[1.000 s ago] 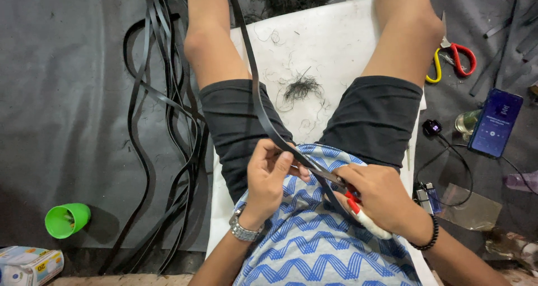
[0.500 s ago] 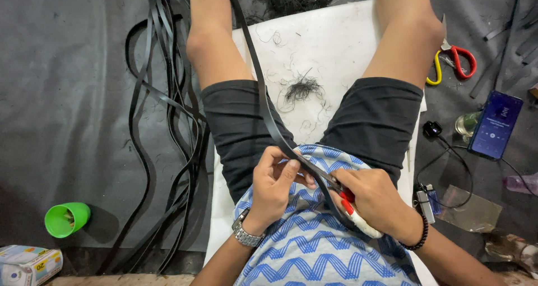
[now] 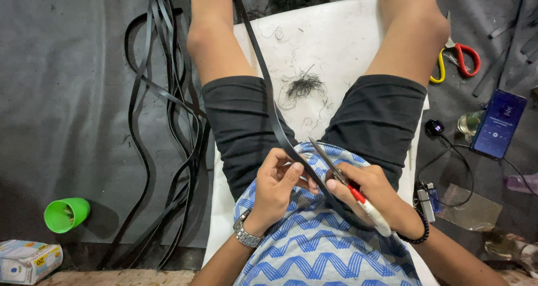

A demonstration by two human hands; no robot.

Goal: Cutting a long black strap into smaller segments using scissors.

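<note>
Black flat rubber strip point(image 3: 269, 104) runs over the lap; left hand point(image 3: 277, 188) pinches it, and right hand point(image 3: 372, 193) grips red-and-white handled scissors point(image 3: 347, 188) with blades on the strip.

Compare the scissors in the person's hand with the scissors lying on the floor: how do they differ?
The scissors in the right hand have red and white handles; the scissors on the floor have one red and one yellow handle. The held pair is gripped over the lap, its blades beside the black strip that the left hand pinches; the floor pair lies untouched on the dark mat near the person's right knee. Both have metal blades.
</note>
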